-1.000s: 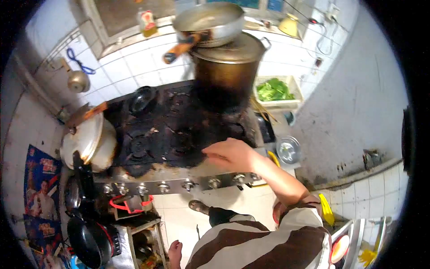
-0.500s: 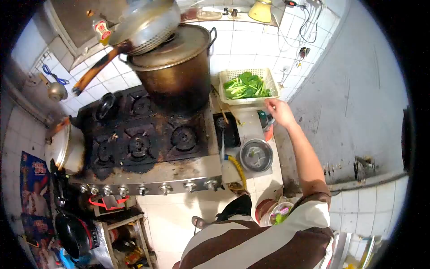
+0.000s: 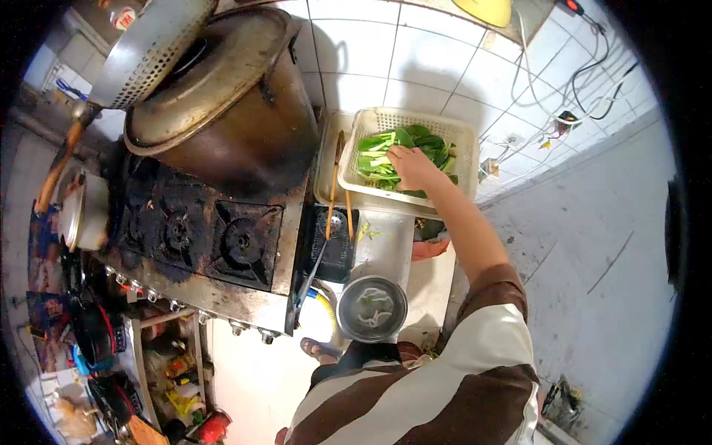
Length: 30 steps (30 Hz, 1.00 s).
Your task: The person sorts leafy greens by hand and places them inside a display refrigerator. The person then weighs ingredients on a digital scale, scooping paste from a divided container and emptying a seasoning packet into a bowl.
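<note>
My right hand reaches into a cream plastic basket at the back of the counter. Its fingers curl down onto the green leafy vegetables, with the fingertips partly hidden among the stalks. The greens lie in a loose heap of pale stems and dark leaves. My left hand does not show clearly. Nearer to me on the counter stands a round metal bowl with some pale pieces in it.
Left of the basket, long chopsticks and a perforated ladle rest over a black tray. A large lidded pot stands on the gas stove, with a strainer on top. Cables hang along the tiled wall.
My right hand has moved from beside the basket's front right corner into the greens. My view has shifted closer to the basket and turned.
</note>
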### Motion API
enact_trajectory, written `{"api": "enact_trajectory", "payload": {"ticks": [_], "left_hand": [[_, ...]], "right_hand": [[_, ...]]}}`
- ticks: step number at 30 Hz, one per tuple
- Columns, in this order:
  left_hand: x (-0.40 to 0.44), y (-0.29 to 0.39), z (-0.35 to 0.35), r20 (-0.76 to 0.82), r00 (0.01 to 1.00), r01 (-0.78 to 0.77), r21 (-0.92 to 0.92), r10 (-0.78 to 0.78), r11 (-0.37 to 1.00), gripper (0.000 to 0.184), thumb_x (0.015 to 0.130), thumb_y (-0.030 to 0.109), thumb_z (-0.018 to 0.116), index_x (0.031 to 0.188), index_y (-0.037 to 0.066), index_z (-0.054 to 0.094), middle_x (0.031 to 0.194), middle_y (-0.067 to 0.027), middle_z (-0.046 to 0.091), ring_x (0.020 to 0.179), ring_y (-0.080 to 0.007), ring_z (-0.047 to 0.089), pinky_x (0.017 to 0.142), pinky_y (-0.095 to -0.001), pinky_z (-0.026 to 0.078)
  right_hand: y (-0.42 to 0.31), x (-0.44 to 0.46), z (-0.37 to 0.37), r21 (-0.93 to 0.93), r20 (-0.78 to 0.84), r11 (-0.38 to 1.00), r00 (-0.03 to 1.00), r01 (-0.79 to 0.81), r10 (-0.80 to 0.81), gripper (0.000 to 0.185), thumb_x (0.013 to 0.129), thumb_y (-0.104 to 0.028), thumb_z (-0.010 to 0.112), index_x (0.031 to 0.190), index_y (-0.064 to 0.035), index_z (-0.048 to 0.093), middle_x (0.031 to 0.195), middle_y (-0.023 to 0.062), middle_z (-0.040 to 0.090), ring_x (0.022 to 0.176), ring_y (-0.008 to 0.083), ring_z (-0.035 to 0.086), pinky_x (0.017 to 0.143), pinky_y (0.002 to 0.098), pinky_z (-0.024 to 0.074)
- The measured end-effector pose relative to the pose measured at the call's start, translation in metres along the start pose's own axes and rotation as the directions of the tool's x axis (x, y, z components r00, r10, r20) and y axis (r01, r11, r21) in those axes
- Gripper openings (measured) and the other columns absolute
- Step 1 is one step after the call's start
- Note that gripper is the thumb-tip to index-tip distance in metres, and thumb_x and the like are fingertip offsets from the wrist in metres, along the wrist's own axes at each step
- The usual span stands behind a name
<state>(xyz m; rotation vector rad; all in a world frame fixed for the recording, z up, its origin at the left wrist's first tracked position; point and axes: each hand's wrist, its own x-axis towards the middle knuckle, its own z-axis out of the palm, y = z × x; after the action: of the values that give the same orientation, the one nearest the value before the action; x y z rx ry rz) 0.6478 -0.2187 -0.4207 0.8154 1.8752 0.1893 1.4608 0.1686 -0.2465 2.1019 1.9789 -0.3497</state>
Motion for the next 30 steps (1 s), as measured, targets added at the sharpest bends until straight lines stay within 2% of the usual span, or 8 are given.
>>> {"api": "enact_trajectory", "payload": {"ticks": [10,14,19,20,21,23,25,30], "left_hand": [[-0.049,-0.017,0.033,-0.052,0.998,0.019,-0.066,-0.023,0.998,0.031,0.086,0.02,0.057,0.109,0.0,0.058,0.092,-0.0117,0.065,0.083,-0.0176,0.061,0.072,-0.0292,0.05],[-0.053,-0.024,0.041,-0.057,0.998,-0.006,-0.092,0.001,0.996,0.03,0.087,0.019,0.057,0.109,0.0,0.057,0.092,-0.0116,0.064,0.082,-0.0174,0.061,0.072,-0.0289,0.05],[-0.058,-0.028,0.051,-0.033,0.994,0.082,-0.375,-0.102,0.923,0.028,0.088,0.016,0.056,0.11,0.0,0.057,0.094,-0.012,0.064,0.084,-0.0173,0.061,0.073,-0.0285,0.05],[-0.059,-0.029,0.055,0.02,0.98,0.174,-0.557,-0.196,0.812,0.027,0.089,0.015,0.056,0.112,0.0,0.056,0.095,-0.0124,0.064,0.085,-0.0175,0.061,0.074,-0.0283,0.051],[-0.055,-0.028,0.048,-0.015,0.998,-0.058,-0.13,0.057,0.99,0.03,0.089,0.016,0.056,0.113,-0.001,0.055,0.096,-0.0118,0.064,0.086,-0.0158,0.061,0.075,-0.0268,0.05],[-0.049,-0.025,0.051,-0.012,0.992,-0.13,-0.111,0.13,0.985,0.029,0.089,0.016,0.056,0.112,-0.001,0.055,0.096,-0.011,0.064,0.086,-0.0155,0.061,0.075,-0.0264,0.05],[-0.046,-0.024,0.054,0.004,0.99,-0.139,-0.116,0.14,0.983,0.028,0.088,0.015,0.057,0.111,-0.001,0.056,0.097,-0.0106,0.064,0.086,-0.0152,0.061,0.075,-0.026,0.05],[-0.038,-0.018,0.057,0.028,0.992,-0.113,-0.175,0.12,0.978,0.025,0.088,0.012,0.058,0.109,-0.001,0.056,0.096,-0.0097,0.063,0.086,-0.0147,0.06,0.076,-0.0254,0.049]], "right_hand": [[-0.015,0.025,0.013,-0.177,-0.089,0.976,0.989,-0.13,0.116,0.048,0.08,-0.011,0.056,0.124,0.0023,0.043,0.116,0.0191,0.052,0.106,0.0344,0.05,0.093,0.0473,0.0358],[-0.005,0.026,-0.002,-0.111,0.17,0.987,0.976,-0.117,0.135,0.061,0.082,-0.016,0.054,0.136,-0.001,0.03,0.121,0.0172,0.052,0.107,0.0327,0.052,0.1,0.0493,0.0321],[0.031,0.011,-0.022,0.492,-0.174,0.87,0.976,-0.029,0.131,0.053,0.069,-0.016,0.061,0.118,0.0018,0.049,0.103,0.0185,0.059,0.095,0.0281,0.057,0.082,0.0373,0.0455],[0.044,0.015,-0.029,0.639,-0.102,0.769,0.989,-0.019,0.109,0.046,0.069,-0.015,0.062,0.111,0.0006,0.052,0.098,0.0152,0.06,0.092,0.0242,0.056,0.08,0.0367,0.0444],[0.055,0.011,-0.03,0.736,-0.12,0.676,0.981,-0.017,0.155,0.044,0.069,-0.014,0.063,0.109,-0.0002,0.053,0.096,0.0126,0.06,0.089,0.0228,0.056,0.079,0.0362,0.0444],[0.069,0.0,-0.043,0.846,-0.129,0.534,0.965,-0.012,0.227,0.038,0.071,-0.014,0.064,0.106,-0.0022,0.054,0.098,0.0082,0.061,0.089,0.0196,0.056,0.078,0.0333,0.0451],[0.082,-0.003,-0.044,0.995,-0.044,0.098,0.953,0.015,0.3,0.033,0.074,-0.011,0.061,0.106,-0.0035,0.054,0.098,0.0077,0.061,0.092,0.0194,0.056,0.079,0.0324,0.0459],[0.081,-0.035,-0.074,0.877,-0.118,-0.433,0.967,0.207,0.225,0.026,0.08,-0.004,0.053,0.105,-0.0054,0.053,0.101,0.0087,0.06,0.1,0.0226,0.056,0.085,0.0374,0.0477]]}}
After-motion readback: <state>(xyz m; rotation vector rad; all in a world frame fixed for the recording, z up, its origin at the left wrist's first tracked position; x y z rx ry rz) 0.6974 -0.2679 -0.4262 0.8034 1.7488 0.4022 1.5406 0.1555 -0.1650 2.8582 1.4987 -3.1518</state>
